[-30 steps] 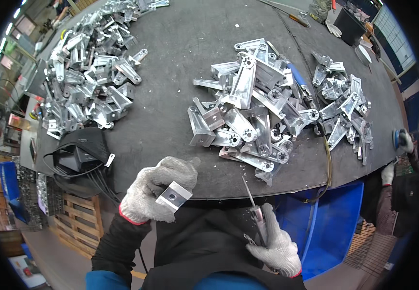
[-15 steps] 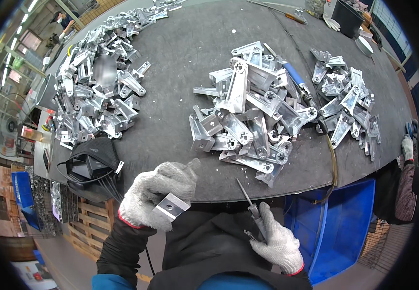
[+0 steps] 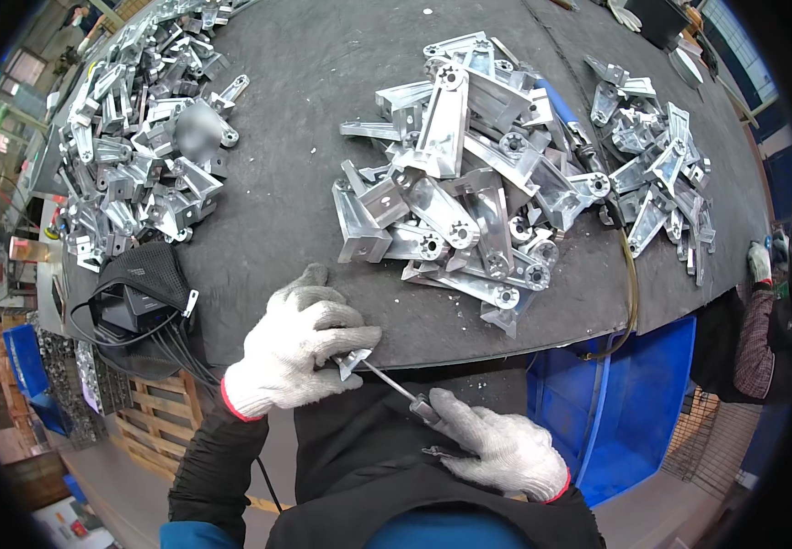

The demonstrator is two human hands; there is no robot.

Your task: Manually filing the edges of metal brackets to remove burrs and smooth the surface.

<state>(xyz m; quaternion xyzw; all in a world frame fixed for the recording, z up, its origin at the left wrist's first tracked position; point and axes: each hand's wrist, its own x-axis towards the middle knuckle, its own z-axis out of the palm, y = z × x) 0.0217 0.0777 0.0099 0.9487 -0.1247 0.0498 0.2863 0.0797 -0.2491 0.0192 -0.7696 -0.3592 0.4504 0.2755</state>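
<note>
Gloved hands work a thin tool into a small metal bracket at the table edge.

The left hand [image 3: 300, 352], closed around the small metal bracket [image 3: 352, 360], has turned it down since a second ago; the right hand [image 3: 497, 448], gripping the thin tool [image 3: 394, 385], now has its tip at the bracket, so working on it has begun. Beyond the table edge [image 3: 469, 339] lies the middle pile of brackets [image 3: 460, 192].
</note>
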